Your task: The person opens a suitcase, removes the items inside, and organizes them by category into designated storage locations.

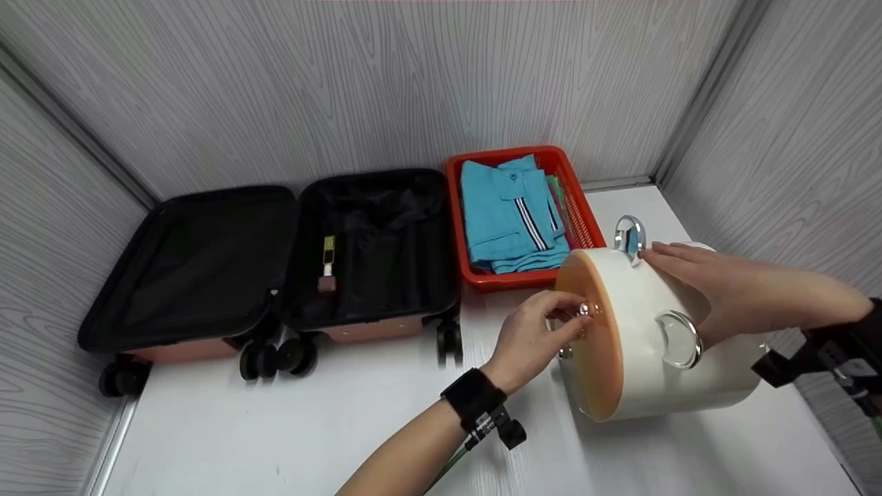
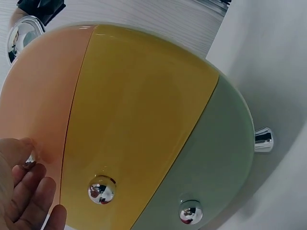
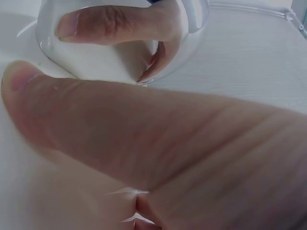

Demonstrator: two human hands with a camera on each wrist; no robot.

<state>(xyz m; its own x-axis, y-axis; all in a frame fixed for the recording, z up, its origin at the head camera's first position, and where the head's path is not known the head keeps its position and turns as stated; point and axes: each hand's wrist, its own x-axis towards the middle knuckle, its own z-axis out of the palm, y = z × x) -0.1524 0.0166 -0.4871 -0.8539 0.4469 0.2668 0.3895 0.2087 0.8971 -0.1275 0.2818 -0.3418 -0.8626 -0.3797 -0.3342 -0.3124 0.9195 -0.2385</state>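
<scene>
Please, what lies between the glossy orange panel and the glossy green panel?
A glossy mustard-yellow panel with a round chrome knob lies between them, in the left wrist view.

Booth-like space, woodgrain-panelled walls (image 1: 386,83)

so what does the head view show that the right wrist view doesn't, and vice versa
Only the head view shows the open suitcase, red basket, blue clothes and the left hand pinching a knob.
Only the right wrist view shows the right thumbnail and what looks like a finger's reflection.
Both show the right hand, a chrome ring and the white container.
</scene>
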